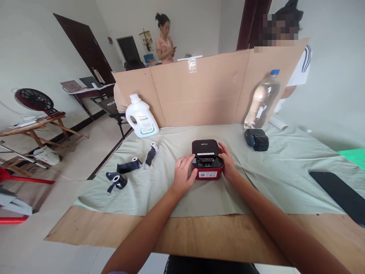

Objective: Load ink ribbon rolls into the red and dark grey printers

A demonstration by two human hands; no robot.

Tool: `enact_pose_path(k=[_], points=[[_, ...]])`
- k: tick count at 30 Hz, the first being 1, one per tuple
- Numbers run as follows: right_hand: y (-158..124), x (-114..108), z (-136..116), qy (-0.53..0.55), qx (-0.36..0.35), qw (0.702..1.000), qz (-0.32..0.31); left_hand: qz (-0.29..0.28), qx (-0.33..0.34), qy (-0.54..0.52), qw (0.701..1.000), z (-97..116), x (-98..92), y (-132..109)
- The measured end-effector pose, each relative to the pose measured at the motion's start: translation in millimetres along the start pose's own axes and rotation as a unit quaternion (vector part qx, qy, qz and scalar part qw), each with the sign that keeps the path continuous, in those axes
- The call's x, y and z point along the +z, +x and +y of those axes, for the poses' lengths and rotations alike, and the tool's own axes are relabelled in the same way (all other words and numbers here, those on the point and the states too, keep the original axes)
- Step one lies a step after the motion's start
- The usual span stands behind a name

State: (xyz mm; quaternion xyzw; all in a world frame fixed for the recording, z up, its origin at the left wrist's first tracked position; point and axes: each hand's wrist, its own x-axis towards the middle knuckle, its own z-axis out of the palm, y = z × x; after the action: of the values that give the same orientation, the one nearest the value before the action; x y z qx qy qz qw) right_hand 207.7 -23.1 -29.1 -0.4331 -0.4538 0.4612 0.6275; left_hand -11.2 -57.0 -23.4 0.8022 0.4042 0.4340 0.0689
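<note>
A small red and black label printer (207,158) sits on the pale green cloth (279,171) in the middle of the table. My left hand (184,174) is curled against its left side, fingertips on the top edge. On the printer's right side my right hand (227,161) grips the casing, with the fingers bent round it. Three label rolls with dark wrapping (129,166) lie to the left of my left hand, apart from it.
A white detergent bottle (142,117) and a clear water bottle (262,99) stand before a cardboard screen (205,87). A black device (257,139) lies at the back right, a black phone (339,194) at the right edge. One person stands behind the screen, another farther back.
</note>
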Motion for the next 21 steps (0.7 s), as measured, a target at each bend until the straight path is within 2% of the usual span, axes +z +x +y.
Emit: enact_pose_path(k=[6,12,21], points=[[2.4,3.2,-8.5,-0.014,-0.035,0.999,-0.024,-0.012,0.030,0.003,0.999,-4.3,0.5,2.7],[4.4,-3.8,10.5,0.005,-0.063,0.998,-0.023,0.037,0.017,-0.028,0.999,-5.4,5.1,2.1],[2.0,-2.5,20.8,0.044,-0.044,0.998,-0.009,0.035,0.004,-0.038,0.999,-11.1,4.0,-2.4]])
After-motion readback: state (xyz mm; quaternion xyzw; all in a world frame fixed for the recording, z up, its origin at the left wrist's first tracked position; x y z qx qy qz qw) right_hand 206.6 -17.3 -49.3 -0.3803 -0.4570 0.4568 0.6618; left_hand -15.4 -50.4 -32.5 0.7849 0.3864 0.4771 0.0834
